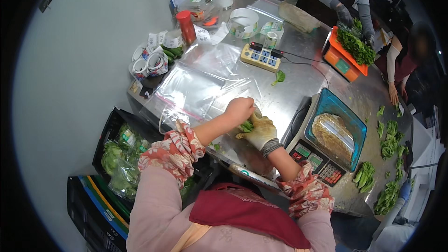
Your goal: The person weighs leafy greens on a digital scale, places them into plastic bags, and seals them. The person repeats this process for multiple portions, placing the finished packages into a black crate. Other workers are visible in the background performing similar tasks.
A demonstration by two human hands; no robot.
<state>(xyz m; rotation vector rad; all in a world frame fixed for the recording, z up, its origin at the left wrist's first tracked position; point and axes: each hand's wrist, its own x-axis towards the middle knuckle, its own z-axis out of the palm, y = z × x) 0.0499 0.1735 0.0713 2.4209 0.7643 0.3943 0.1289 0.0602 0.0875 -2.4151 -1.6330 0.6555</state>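
My bare left hand (239, 109) is curled above the steel table, its fingertips close to my right hand. What it pinches, if anything, is hidden. On my right hand (260, 131) is a stained, light-coloured work glove; it is closed around a bunch of leafy greens (247, 126). Clear film seems to surround the greens, but glare blurs its outline. Just beyond my left forearm lies a stack of clear plastic bags (192, 85). To the right of my gloved hand stands a digital scale (315, 161) with a blue tray (357, 134) holding a brown, wet-looking flat object (332, 136).
A power strip (259, 57) with cables sits ahead on the steel table (276, 94). Label rolls (154, 61) and a red bottle (186, 28) line the left. A crate (105, 147) holds bagged lettuce. Loose greens (388, 143) lie right. A co-worker handles greens on an orange scale (344, 64).
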